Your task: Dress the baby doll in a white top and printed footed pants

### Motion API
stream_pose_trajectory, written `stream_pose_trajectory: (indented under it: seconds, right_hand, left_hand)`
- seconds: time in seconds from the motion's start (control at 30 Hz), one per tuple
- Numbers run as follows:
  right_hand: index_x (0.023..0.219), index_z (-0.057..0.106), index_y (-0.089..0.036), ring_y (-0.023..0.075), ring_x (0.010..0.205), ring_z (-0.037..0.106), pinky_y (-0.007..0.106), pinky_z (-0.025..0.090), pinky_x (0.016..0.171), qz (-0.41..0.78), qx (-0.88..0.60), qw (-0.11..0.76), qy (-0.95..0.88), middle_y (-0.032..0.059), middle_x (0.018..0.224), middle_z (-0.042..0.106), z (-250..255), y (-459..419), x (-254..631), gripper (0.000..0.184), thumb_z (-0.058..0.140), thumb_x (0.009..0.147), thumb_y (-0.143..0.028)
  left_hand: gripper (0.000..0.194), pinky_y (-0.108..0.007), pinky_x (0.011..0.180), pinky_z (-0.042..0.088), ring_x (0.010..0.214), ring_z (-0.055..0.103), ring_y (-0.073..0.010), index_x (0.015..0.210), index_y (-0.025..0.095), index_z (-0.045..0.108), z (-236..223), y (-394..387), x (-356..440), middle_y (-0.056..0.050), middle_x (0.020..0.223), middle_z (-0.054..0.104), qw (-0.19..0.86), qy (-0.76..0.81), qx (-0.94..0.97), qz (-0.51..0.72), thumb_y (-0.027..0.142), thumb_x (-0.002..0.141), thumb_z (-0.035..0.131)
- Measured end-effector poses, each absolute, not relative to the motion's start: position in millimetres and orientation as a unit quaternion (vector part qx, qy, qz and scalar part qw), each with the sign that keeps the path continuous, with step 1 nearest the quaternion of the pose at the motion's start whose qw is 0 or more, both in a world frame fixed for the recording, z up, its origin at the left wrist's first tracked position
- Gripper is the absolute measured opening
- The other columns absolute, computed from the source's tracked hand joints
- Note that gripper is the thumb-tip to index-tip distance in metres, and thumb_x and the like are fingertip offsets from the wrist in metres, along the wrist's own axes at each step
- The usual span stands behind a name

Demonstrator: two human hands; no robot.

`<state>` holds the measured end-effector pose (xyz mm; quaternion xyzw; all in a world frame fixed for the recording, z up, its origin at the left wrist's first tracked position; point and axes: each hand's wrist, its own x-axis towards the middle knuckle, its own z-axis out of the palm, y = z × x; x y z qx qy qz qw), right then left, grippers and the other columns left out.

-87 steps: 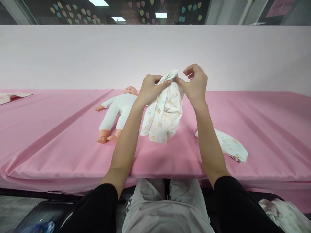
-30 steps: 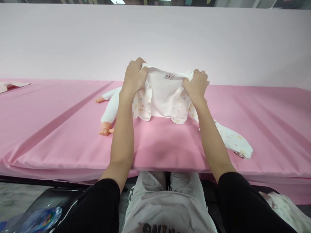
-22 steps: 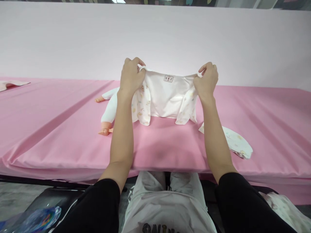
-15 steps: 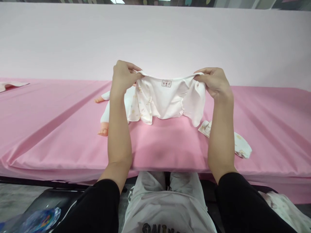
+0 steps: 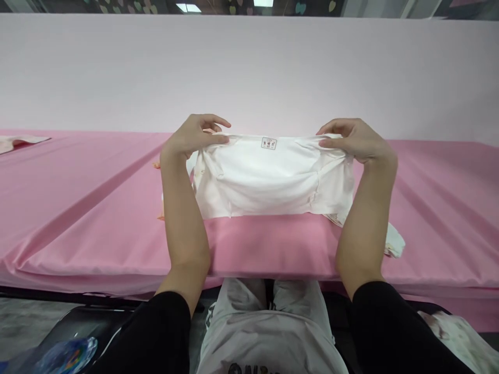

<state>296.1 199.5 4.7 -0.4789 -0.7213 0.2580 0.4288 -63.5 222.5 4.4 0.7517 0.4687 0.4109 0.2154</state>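
Left hand (image 5: 191, 137) and right hand (image 5: 360, 140) hold white garment (image 5: 268, 179) spread, label (image 5: 268, 143) at top edge, over pink cloth (image 5: 97, 223).

With the spread shirt (image 5: 268, 179) as the dial's centre, there is room to pass at 6 o'clock over the near tabletop (image 5: 268, 244), between the left forearm (image 5: 183, 223) and right forearm (image 5: 366, 213), and farther out at 3 o'clock. The pale wall (image 5: 249, 78) bars 12 o'clock, while the left hand (image 5: 191, 136) and right hand (image 5: 358, 139) occupy 10 and 2. Low obstacles are the mostly hidden doll (image 5: 191, 163) at 9 and the printed cloth (image 5: 394, 242) at 4.
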Motion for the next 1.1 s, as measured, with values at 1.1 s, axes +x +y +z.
stream_pose_trajectory:
  seconds: [1.1]
  right_hand:
    - [0.086,0.071,-0.012,0.0118,0.067,0.053,0.024,0.039,0.059,0.255,-0.519,0.59,-0.564,0.004,0.074,0.06,3,207,296,0.014,0.061,0.077,-0.009]
  left_hand:
    - [0.036,-0.03,0.093,0.043,0.109,0.056,-0.0217,0.103,0.016,0.067,-56,286,-18,-0.008,0.118,0.064,0.278,0.513,0.743,0.328,0.028,0.083,0.04]
